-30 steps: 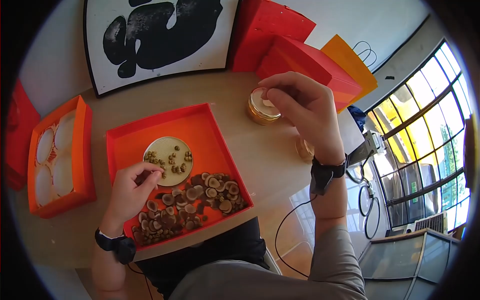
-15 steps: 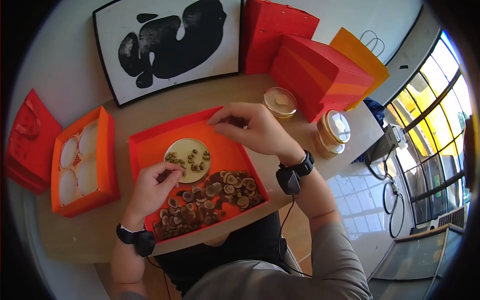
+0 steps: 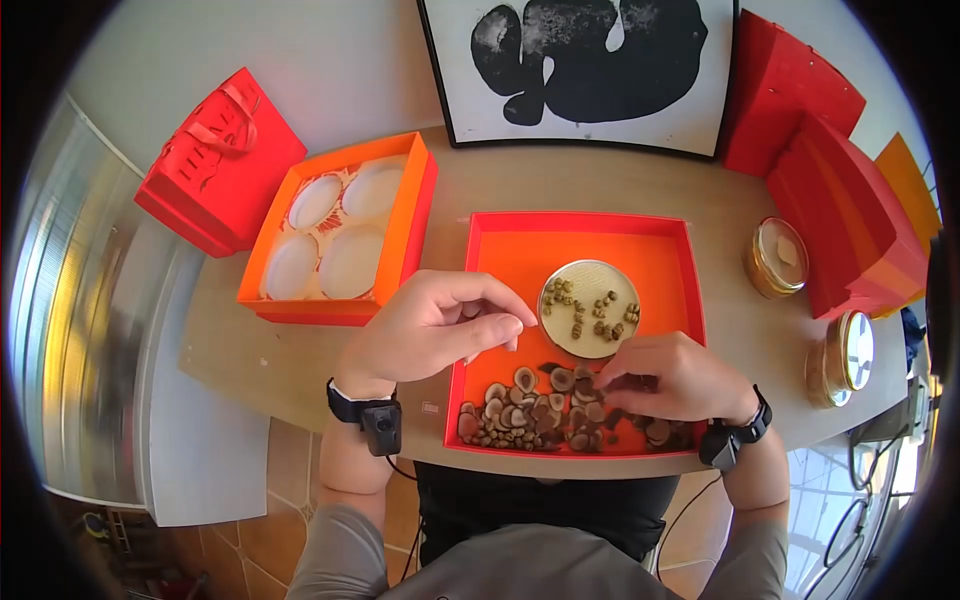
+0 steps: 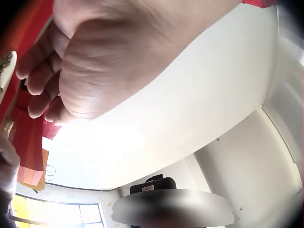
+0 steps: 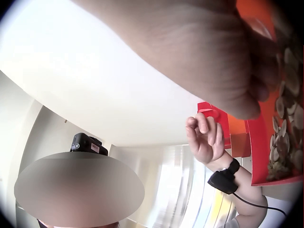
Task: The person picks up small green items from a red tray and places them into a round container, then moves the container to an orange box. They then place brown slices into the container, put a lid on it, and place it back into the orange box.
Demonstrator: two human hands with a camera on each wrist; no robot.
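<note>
My left hand (image 3: 440,325) hovers at the left wall of the shallow red tray (image 3: 575,222), its fingers loosely bent with nothing seen between them. In the right wrist view, the same left hand (image 5: 207,140) shows its fingers apart. My right hand (image 3: 675,378) reaches down into the tray, fingertips at a heap of dried brown-rimmed slices (image 3: 525,405). I cannot tell whether it pinches a slice. Between the hands lies a round pale dish (image 3: 590,338) with several small greenish-brown curled nuggets (image 3: 608,328). More nuggets lie among the slices at the tray's front left.
An orange box (image 3: 425,215) with round white wells stands at the left, beside a red gift bag (image 3: 225,165). Two glass jars (image 3: 778,260) stand at the right, near a red box (image 3: 850,220). A framed black-and-white picture (image 3: 590,60) leans against the wall.
The head view has swung left. My right hand has come from over the jar, across the tray, down to the slices. My left hand has drawn back from the dish toward the left.
</note>
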